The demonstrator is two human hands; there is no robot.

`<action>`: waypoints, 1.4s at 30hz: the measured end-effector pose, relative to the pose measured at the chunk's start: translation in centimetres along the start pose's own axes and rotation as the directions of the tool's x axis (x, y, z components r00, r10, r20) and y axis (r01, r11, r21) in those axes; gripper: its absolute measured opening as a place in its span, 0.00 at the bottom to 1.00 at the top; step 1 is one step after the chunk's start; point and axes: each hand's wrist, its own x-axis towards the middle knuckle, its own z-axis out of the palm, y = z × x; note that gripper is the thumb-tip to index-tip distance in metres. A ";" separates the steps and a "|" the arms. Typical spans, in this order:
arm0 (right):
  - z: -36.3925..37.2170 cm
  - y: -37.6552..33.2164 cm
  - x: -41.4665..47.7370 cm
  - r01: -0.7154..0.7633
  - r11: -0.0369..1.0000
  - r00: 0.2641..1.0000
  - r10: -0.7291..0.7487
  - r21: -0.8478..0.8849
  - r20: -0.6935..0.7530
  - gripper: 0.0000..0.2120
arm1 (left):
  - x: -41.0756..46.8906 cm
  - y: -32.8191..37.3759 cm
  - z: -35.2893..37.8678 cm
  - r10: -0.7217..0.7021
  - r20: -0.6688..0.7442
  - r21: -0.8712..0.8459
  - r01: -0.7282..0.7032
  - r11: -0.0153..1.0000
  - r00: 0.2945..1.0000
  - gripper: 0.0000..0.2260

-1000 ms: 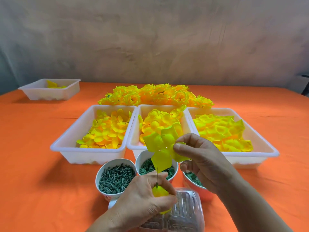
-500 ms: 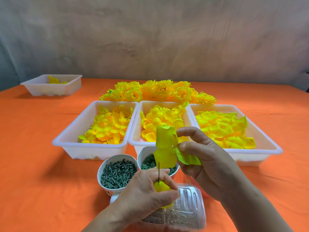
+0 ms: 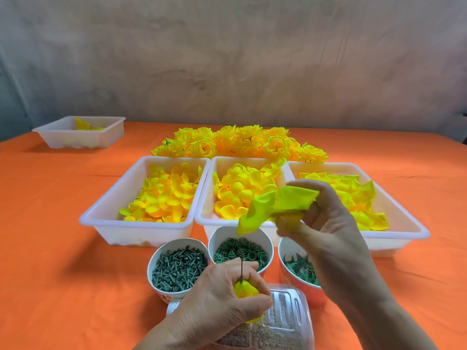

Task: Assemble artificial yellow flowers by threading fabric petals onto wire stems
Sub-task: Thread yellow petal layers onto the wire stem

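My left hand [image 3: 222,299] grips a small yellow flower bud [image 3: 245,290] with a thin dark wire stem [image 3: 241,267] sticking straight up from it. My right hand [image 3: 326,223] is raised to the right and pinches a large lime-yellow fabric petal piece [image 3: 273,208], which hangs apart from the wire, above and to its right. Three white trays of yellow petals stand behind: left tray [image 3: 106,223], middle tray [image 3: 204,218], right tray [image 3: 414,231]. A heap of finished yellow flowers [image 3: 237,145] lies beyond them.
Three cups sit in front of the trays: grey-green pegs [image 3: 177,270], green rings [image 3: 240,251], green leaf parts [image 3: 300,270]. A clear plastic box [image 3: 288,322] lies under my left hand. Another white tray [image 3: 80,133] stands far left on the orange tablecloth [image 3: 50,274].
My right hand has lifted the lime-yellow petal piece up and to the right, away from the wire. My left hand keeps the bud and wire in place.
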 end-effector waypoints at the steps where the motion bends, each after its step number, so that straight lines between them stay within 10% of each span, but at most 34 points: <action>1: 0.0 0.2 -0.3 0.121 0.986 0.992 -0.125 -0.115 -0.030 0.14 | 0.0 0.2 0.0 -0.002 0.001 -0.003 0.002 1.000 1.000 0.05; 9: -0.1 1.3 -1.1 0.534 0.600 0.779 -0.624 -0.596 0.071 0.14 | 0.1 0.0 0.1 0.039 -0.026 0.012 -0.039 0.999 0.999 0.04; 20: -0.2 2.2 -1.7 0.597 0.466 0.733 -0.647 -0.653 0.209 0.17 | 0.2 -0.5 0.1 0.022 -0.016 -0.029 -0.022 0.999 1.000 0.05; 23: 0.5 1.6 -2.0 0.452 0.724 0.859 -0.510 -0.522 0.037 0.09 | 0.4 -0.7 0.1 0.053 -0.021 -0.004 -0.053 0.999 0.998 0.04; 25: 1.0 0.4 -1.9 0.190 0.979 0.976 -0.196 -0.070 -0.095 0.08 | 0.4 -0.9 0.1 0.053 -0.020 0.024 -0.053 0.998 0.998 0.05; 27: 1.0 -0.6 -1.6 -0.103 0.961 0.994 0.111 0.256 -0.018 0.08 | 0.4 -1.0 0.1 0.056 -0.021 0.033 -0.056 0.998 0.998 0.05; 31: 1.2 -1.2 -1.6 -0.413 0.877 0.910 0.386 0.246 0.152 0.13 | 0.4 -0.8 0.4 0.064 -0.027 -0.097 -0.066 0.993 0.998 0.10; 42: 2.5 0.5 -1.6 -0.538 0.840 0.827 0.508 0.075 0.243 0.14 | 0.6 -1.6 0.2 0.184 0.038 -0.227 -0.170 0.959 0.982 0.18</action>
